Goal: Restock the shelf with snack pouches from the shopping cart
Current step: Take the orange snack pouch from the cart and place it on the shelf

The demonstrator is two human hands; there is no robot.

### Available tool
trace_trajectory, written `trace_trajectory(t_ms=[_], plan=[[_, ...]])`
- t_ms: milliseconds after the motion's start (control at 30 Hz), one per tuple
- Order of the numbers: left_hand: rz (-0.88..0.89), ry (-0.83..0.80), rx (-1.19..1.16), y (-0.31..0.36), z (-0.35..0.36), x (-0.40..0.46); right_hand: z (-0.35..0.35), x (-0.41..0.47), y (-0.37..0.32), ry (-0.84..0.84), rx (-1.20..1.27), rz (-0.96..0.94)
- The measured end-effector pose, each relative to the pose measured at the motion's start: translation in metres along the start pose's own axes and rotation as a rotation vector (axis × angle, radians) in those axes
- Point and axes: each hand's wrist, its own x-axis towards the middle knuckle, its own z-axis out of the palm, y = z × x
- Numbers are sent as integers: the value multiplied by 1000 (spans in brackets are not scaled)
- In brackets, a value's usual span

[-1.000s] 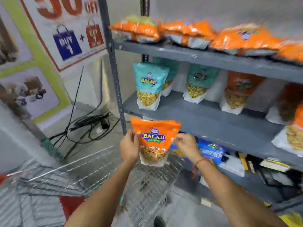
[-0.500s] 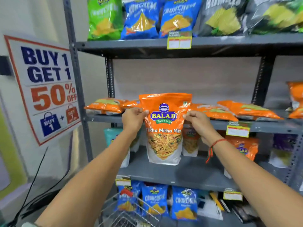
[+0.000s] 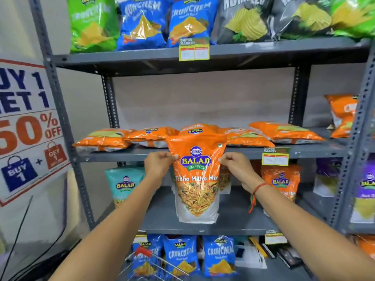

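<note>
An orange Balaji Tikha Mitha Mix pouch (image 3: 196, 179) hangs upright in front of the grey shelf (image 3: 316, 152). My left hand (image 3: 159, 165) pinches its upper left edge and my right hand (image 3: 236, 166) pinches its upper right edge. The pouch top is level with the middle shelf board, where several orange pouches (image 3: 284, 132) lie flat. Its bottom hangs over the lower shelf board (image 3: 243, 220). The wire shopping cart (image 3: 150, 264) shows only as a corner at the bottom centre.
A teal pouch (image 3: 124, 185) and an orange pouch (image 3: 281, 181) stand on the lower board either side. Blue Crunchem bags (image 3: 180, 254) fill the bottom level, chip bags (image 3: 142, 23) the top. A promo poster (image 3: 26, 126) hangs left.
The pouch went from low above the cart up to the middle shelf level, held in both hands throughout. My view tilted up from the cart to the shelf front and moved closer.
</note>
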Motion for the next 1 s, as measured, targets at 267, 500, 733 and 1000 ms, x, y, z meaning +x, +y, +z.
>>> trace_trajectory(t_ms=[267, 500, 733, 1000], plan=[[-189, -113, 74, -106, 89, 17, -8, 25, 122, -74, -164, 120], [-253, -65, 115, -158, 187, 46, -24, 83, 219, -52, -259, 232], [-200, -86, 118, -189, 245, 80, -34, 125, 273, -18, -240, 299], [-278, -134, 32, -202, 257, 96, -28, 139, 292, -33, -108, 353]])
